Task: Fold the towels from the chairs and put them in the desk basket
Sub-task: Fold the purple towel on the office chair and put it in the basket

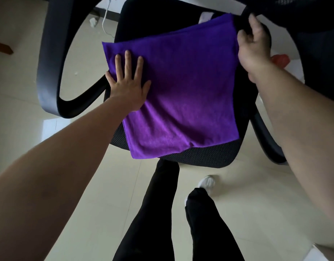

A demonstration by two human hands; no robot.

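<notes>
1. Pale floor tiles (21,119) surround a black office chair. Its left armrest (49,72) loops through the upper left of the frame, and a white cable (105,21) trails on the floor beyond it.
2. Left of centre, the left hand (128,87) lies flat, fingers straight and spread, pressing down the left edge of the purple towel (185,91).
3. Centre frame, the towel lies spread on the chair seat (200,157), its near corner hanging over the seat's front edge. A second edge along the far side suggests it is already doubled.
4. In the upper right, the right hand (254,46) has its fingers curled at the towel's far right corner. Whether they pinch the cloth or the dark chair frame beside it cannot be told.
5. At the right edge, a red object (280,60) lies on the floor.
6. Likely hazards:
   - The overhanging corner could drag the towel off the seat if the flat hand lifts.
   - A pull from the right against that single anchor could skew the layers and spoil the fold.
   - The chair may shift under pressure.
7. The desk basket is out of view, so the carry is yet to come.
</notes>
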